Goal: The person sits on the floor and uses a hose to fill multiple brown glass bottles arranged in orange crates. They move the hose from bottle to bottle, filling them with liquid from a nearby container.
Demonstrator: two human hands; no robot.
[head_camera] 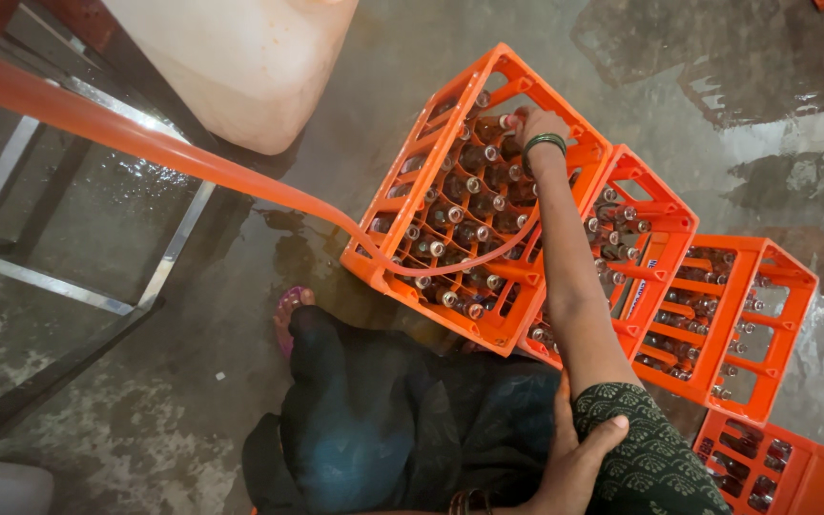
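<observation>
My right hand (538,126), with a green bangle at the wrist, reaches out over the far row of an orange plastic crate (371,267) full of small glass bottles (469,183). It grips the end of a thin orange hose (193,162) at a bottle's mouth. The hose runs in from the upper left and loops across the crate up to that hand. My left hand (574,458) clasps my own right upper arm at the patterned green sleeve.
Two more orange bottle crates (662,225) (786,286) lean in a row to the right, with others at lower right (765,467). A large white plastic container (240,67) stands at the top by a metal frame (175,246). The concrete floor is wet. My foot (288,310) is beside the crate.
</observation>
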